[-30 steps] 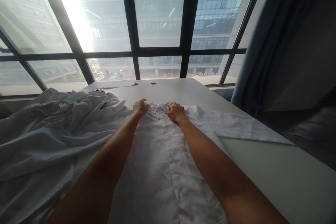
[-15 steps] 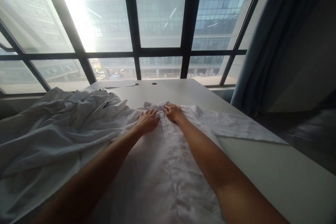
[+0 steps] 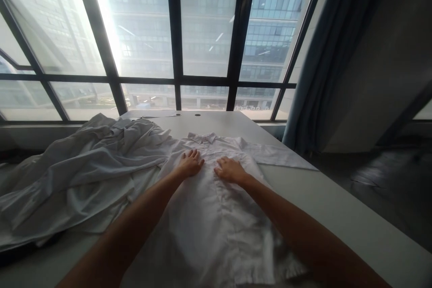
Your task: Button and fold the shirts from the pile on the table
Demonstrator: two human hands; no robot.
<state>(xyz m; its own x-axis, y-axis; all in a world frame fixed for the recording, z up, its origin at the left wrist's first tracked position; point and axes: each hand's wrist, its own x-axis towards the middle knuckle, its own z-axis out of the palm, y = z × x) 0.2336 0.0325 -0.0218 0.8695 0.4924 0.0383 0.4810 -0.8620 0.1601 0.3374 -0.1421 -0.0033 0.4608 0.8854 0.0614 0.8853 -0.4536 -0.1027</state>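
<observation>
A white buttoned shirt (image 3: pixel 216 216) lies flat, front up, on the white table (image 3: pixel 340 216), its collar (image 3: pixel 204 137) pointing toward the window. One sleeve (image 3: pixel 283 158) stretches out to the right. My left hand (image 3: pixel 191 164) rests palm down on the shirt's chest, left of the button strip, fingers spread. My right hand (image 3: pixel 230 170) lies flat on the chest just right of the strip. Both hands press on the cloth and grip nothing.
A heap of crumpled white garments (image 3: pixel 77 175) covers the table's left side, touching the shirt. Large windows (image 3: pixel 205 31) stand behind the table. A blue-grey curtain (image 3: pixel 317 76) hangs at the right, with dark floor (image 3: pixel 388 189) beyond the table's right edge.
Both hands slid from the collar down toward me onto the shirt's chest. The view tilted, so the table and shirt sit lower in the picture.
</observation>
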